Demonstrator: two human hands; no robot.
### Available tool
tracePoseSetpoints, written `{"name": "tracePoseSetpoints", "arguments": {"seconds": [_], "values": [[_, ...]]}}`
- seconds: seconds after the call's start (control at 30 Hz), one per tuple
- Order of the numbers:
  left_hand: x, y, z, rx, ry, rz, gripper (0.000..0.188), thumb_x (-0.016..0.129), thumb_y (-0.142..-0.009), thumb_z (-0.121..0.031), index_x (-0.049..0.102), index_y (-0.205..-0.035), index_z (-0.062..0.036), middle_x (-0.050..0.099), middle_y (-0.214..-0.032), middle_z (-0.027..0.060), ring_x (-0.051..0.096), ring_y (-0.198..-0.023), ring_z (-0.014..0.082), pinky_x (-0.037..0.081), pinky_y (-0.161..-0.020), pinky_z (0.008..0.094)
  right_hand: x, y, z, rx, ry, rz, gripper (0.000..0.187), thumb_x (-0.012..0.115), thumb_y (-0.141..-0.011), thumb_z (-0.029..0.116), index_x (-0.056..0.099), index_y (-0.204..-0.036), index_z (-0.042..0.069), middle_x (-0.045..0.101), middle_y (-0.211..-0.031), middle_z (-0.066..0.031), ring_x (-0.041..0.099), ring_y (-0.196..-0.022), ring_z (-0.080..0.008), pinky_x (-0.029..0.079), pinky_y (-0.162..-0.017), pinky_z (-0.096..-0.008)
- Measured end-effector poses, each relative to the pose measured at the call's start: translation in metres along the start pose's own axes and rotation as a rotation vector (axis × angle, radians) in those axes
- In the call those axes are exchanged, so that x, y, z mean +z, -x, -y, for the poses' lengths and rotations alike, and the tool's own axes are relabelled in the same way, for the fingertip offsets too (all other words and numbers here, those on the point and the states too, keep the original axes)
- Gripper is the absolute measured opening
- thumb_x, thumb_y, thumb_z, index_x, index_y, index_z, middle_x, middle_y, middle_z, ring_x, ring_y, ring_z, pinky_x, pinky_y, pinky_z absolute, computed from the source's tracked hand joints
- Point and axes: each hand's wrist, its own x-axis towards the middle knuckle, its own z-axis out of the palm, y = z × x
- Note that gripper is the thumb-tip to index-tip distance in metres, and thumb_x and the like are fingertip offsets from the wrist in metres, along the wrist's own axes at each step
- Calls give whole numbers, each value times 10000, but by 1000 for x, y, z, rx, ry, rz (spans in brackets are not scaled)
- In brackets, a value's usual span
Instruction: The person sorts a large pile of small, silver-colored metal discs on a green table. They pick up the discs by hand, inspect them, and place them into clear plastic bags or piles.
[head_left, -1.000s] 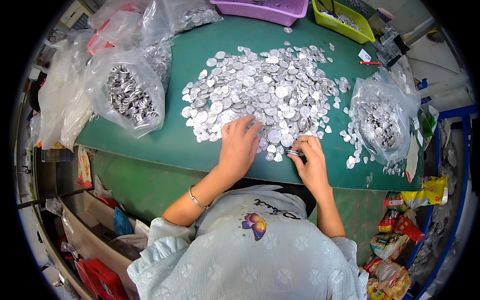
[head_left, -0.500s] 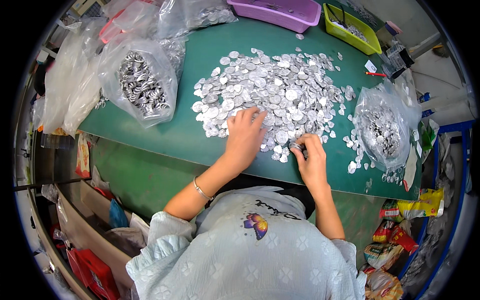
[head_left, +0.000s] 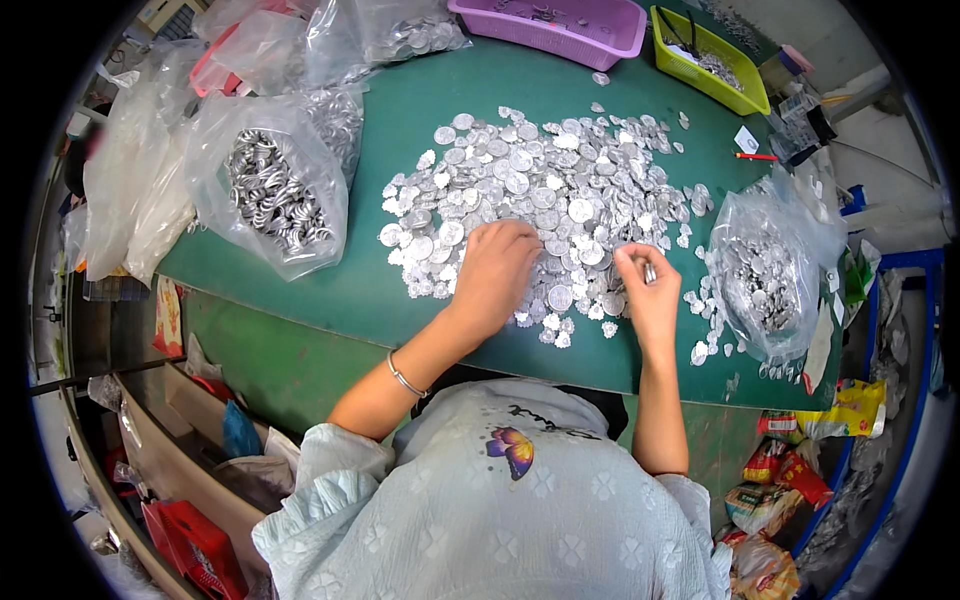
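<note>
A broad heap of silver coin-like metal discs (head_left: 560, 190), some with scalloped edges, lies on the green table (head_left: 400, 120). At the heap's near edge my left hand (head_left: 495, 275) is curled down onto the discs. Its fingers are bent and close together, and their tips are hidden. My right hand (head_left: 652, 295) is at the heap's near right side, turned partly palm up. Its curled fingers hold a few small silver discs (head_left: 650, 272), whose edges show beside the thumb.
Clear plastic bags of silver pieces stand left (head_left: 275, 190) and right (head_left: 762, 280) of the heap. Along the back are a purple basket (head_left: 555, 35) and a yellow-green basket (head_left: 745, 98). A red pencil (head_left: 756, 156) lies at the right. Open drawers (head_left: 190, 440) are below left.
My right hand has moved up and to the right with the discs, turning its palm more upward. My left hand's fingers, spread before, have curled in together on the heap.
</note>
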Motion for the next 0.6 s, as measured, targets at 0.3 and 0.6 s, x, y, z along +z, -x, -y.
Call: {"name": "tracePoseSetpoints", "arguments": {"seconds": [0.3,0.6], "values": [[-16,7,-19,-1016,1542,204,177,485,-950,-148,561,-1044,-18,597,-876,40,520,-684,88,389,-562,218,12,-5,9,-254,534,27,227,756,-731,159,573,-762,30,601,-719,-105,583,-607,-305,437,-546,-395],[-7,16,-29,-1175,1713,516,331,473,-963,-212,539,-1199,10,601,-880,73,476,-608,100,388,-537,223,-3,35,13,-812,436,139,163,753,-686,48,600,-741,60,559,-658,-33,554,-525,-184,417,-442,-287]]}}
